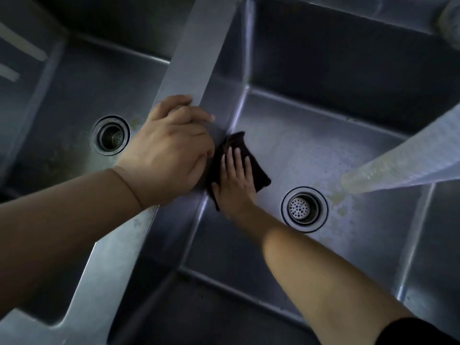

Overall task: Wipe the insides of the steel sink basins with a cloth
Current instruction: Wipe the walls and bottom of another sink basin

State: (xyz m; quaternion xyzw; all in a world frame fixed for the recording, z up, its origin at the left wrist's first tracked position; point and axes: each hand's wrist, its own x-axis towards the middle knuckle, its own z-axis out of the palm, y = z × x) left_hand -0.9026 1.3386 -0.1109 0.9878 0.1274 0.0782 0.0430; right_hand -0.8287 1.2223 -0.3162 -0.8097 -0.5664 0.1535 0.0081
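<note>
**Hazards While Wiping the Right Basin Floor**

Your right-hand fingers lie straight and spread, pressing the dark cloth flat on the floor of the right basin, close against the wall under the divider. Your left-hand fingers are curled over the divider's edge, bracing your weight.

Risks from this position:

1. Cloth slip. The cloth is pinned by flat pressure only, not gripped. On wet steel it may bunch or slide from under the right hand. Keep the pressure even.
2. Missed corner. The seam where floor meets wall is likely to trap residue, and a flat palm may pass over it.
3. Drain snag. The right drain strainer sits near the cloth; a wide stroke may catch the cloth's edge on it.
4. Brace slip. If the divider is wet, the left hand may lose its hold.
5. Incomplete work. Yellowish staining shows beside the right drain strainer, and marks show on the left basin floor. Both probably need wiping.
</note>
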